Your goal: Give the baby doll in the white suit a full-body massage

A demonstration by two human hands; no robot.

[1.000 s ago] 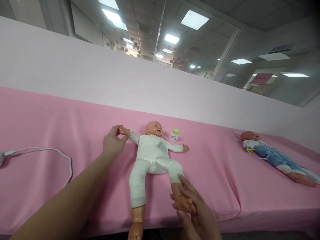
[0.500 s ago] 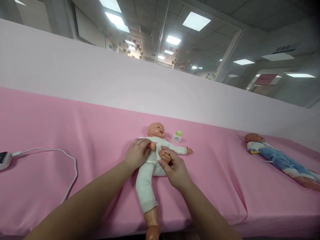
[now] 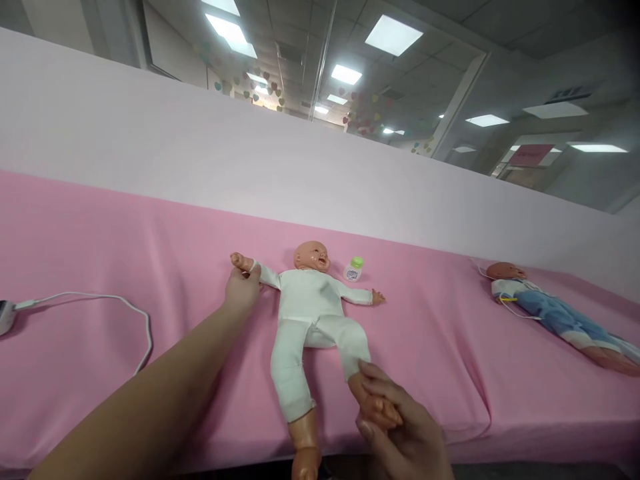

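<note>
A baby doll [image 3: 311, 297] in a white cloth suit lies on its back on the pink-covered table [image 3: 200, 267], its head toward the wall. My left hand [image 3: 243, 291] is closed round the doll's wrist at the left, with that arm stretched out sideways. Around the doll's bare foot, at the lower right, my right hand [image 3: 407, 427] has its fingers wrapped, and the leg is extended. The doll's other leg lies straight, its foot at the table's front edge. Beside the doll's head stands a small bottle [image 3: 353, 269] with a green cap.
A second doll [image 3: 550, 313] in blue and white clothes lies at the right, with a thin tube near its head. At the left a white device [image 3: 7, 317] trails a white cable [image 3: 135, 309]. Behind the table rises a white wall [image 3: 250, 160] with glass above.
My left hand has drawn the doll's arm from its chest out to the left. My right hand has brought the doll's foot down and right from its belly, straightening the leg.
</note>
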